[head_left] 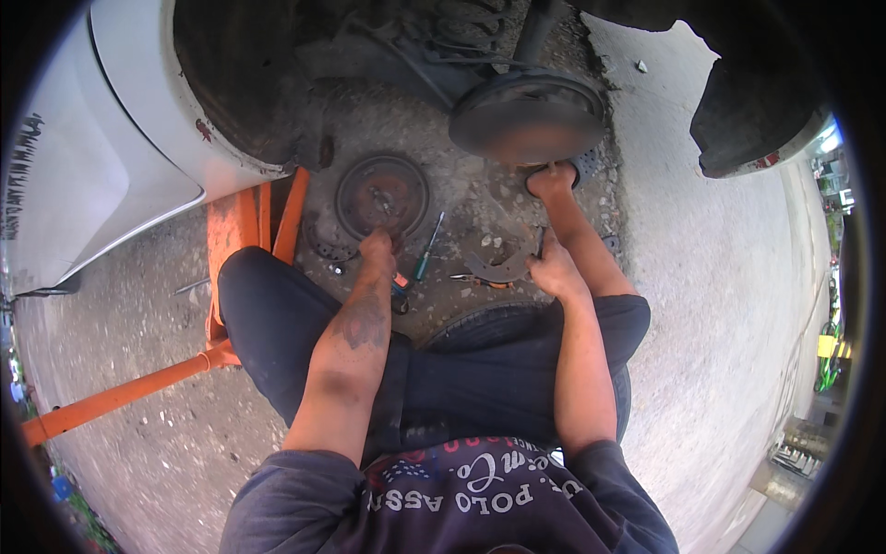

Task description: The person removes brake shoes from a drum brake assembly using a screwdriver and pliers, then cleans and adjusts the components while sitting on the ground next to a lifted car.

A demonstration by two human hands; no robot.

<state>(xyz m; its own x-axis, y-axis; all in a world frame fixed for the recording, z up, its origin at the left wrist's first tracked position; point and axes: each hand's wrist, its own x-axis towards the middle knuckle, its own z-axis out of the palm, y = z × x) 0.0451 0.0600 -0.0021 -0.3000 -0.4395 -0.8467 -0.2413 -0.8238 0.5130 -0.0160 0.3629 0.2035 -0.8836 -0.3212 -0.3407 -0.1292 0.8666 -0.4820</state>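
Observation:
A rusty brake drum [354, 197] lies on the ground in front of me. My left hand [377, 245] is at its near rim with the fingers curled in; whatever they hold is hidden. Over on the right, my right hand [556, 269] is closed on the end of a curved grey brake shoe [503, 269], low over the ground. Just below the shoe lie pliers [487, 281] with orange and black grips. Between my hands rests a screwdriver [422, 266] with a green handle. A red-ended tool [400, 280] lies beside my left wrist, its kind unclear.
Ahead hangs the car's round wheel hub assembly [526, 102], partly blurred, below a coil spring [471, 26]. An orange jack [233, 231] with a long handle [129, 397] stands left, beside the white car body [120, 157]. My sandalled foot [552, 177] is under the hub. A tyre [480, 319] is beneath me.

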